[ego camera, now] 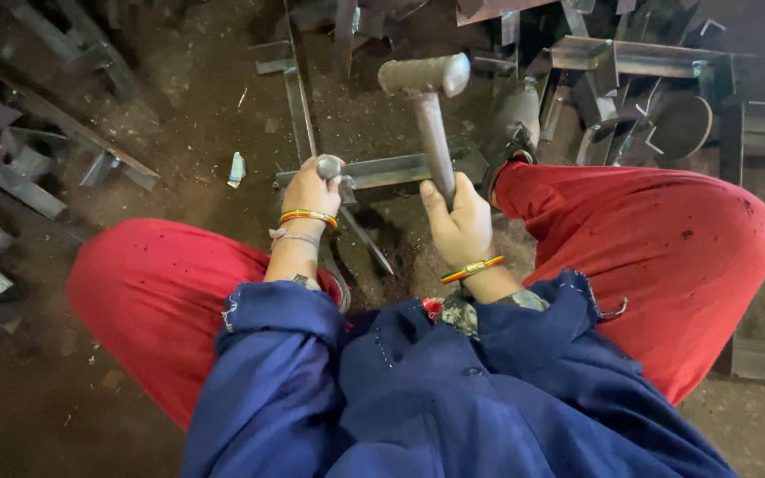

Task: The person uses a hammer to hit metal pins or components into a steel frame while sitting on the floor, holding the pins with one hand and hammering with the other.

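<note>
Hammer (427, 106) and chisel (328, 166) in hands

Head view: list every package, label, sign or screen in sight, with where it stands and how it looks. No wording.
None in view: no package, label, sign or screen.
What shows instead: the right hand grips a grey metal hammer raised upright; the left hand holds a rounded metal piece on a steel bar; dark steel offcuts lie on the dirt floor.
</note>
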